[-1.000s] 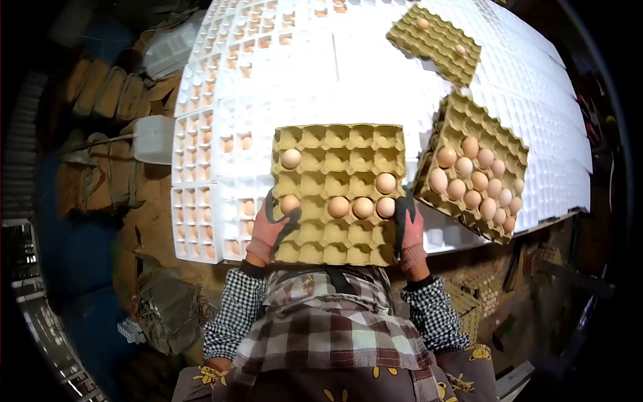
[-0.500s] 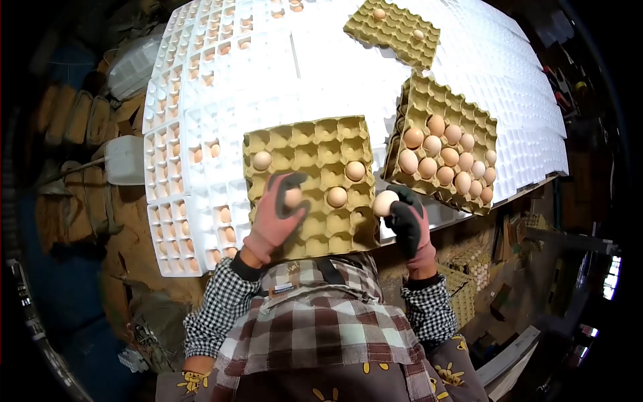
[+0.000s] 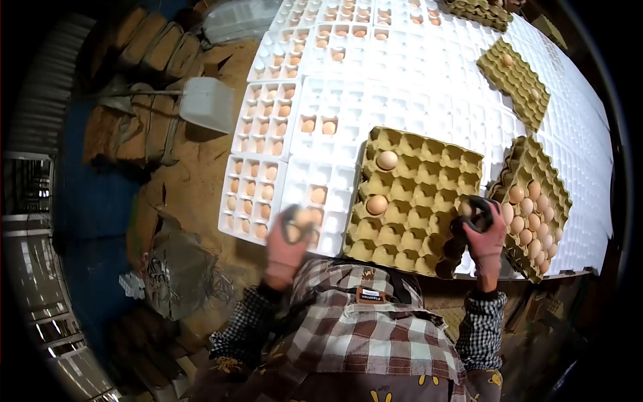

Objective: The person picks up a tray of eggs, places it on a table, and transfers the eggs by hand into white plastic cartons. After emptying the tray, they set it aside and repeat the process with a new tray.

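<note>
My left hand [image 3: 287, 244], in a pink and black glove and blurred by motion, is over the front of a white compartment tray [image 3: 328, 171]. Its fingers close around a pale egg [image 3: 307, 218]; another egg shape shows beside the palm. My right hand [image 3: 485, 238], gloved alike, is at the right side of a yellowish pulp egg tray [image 3: 408, 231]. Its curled fingers grip an egg [image 3: 465, 208], partly hidden. On the pulp tray's left half sit a pale egg [image 3: 387, 160] and a browner egg [image 3: 377, 204].
A pulp tray with many eggs [image 3: 533, 221] lies tilted at the right. Another pulp tray [image 3: 512, 74] lies farther back. Filled white trays [image 3: 258, 157] line the table's left side. A white scoop [image 3: 206, 104] is beyond that edge.
The view has swung left, so the table appears farther right. My left hand has moved from the pulp tray to the white tray. My right hand has come to the pulp tray's right side.
</note>
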### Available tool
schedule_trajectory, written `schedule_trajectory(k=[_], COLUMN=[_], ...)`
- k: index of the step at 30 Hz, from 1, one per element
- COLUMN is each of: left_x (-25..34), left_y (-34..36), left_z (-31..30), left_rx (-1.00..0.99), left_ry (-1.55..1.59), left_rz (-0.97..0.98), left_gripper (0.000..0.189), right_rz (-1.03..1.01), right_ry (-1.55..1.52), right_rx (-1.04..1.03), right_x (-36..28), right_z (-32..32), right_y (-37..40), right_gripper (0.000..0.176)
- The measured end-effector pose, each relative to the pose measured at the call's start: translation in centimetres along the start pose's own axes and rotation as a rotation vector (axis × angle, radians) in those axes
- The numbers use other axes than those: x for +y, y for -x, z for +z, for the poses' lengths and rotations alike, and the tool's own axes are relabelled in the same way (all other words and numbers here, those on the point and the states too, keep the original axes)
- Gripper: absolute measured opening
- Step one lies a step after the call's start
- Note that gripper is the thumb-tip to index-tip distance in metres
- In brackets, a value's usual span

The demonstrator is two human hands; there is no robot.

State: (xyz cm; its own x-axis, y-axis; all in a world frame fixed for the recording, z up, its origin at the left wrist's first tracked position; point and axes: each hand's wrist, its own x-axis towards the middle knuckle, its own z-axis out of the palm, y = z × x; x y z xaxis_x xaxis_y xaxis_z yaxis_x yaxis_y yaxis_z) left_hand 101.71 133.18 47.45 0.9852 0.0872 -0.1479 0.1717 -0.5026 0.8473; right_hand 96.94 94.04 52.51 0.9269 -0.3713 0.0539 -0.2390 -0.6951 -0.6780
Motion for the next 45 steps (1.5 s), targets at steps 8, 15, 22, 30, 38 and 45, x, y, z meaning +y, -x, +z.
schedule_trajectory(k=[8, 15, 22, 30, 38, 45], left_x=[-5.7, -8.5, -8.1, -1.4, 5.3, 11.2], left_y=[-7.3, -7.9, -8.0, -6.1, -6.0, -10.7], left_z=[-0.2, 0.5, 0.4, 0.2, 8.1, 9.1], left_rx=[-0.068, -0.221, -0.219, -0.245, -0.502, -0.433], left_ry=[-0.488, -0.724, -0.736, -0.44, -0.405, -0.295], left_rz=[0.291, 0.375, 0.415, 0.453, 0.804, 0.593], left_gripper=[0.058, 0.06, 0.061, 0.055, 0.062, 0.055], right_rz=[-0.193, -0.369, -0.409, 0.009, -0.119, -0.09], right_ry=[-0.32, 0.677, 0.72, -0.002, 0.234, -0.042], right_rx=[-0.524, -0.778, -0.551, 0.009, 0.009, -0.016], right_x=[-13.3, -14.8, -14.6, -6.3, -5.5, -5.7], right_z=[10.8, 23.8, 25.2, 8.0, 8.7, 12.0], right_y=[1.8, -4.5, -4.4, -5.8, -1.6, -3.4], right_gripper=[0.051, 0.048, 0.055, 0.055, 0.069, 0.056])
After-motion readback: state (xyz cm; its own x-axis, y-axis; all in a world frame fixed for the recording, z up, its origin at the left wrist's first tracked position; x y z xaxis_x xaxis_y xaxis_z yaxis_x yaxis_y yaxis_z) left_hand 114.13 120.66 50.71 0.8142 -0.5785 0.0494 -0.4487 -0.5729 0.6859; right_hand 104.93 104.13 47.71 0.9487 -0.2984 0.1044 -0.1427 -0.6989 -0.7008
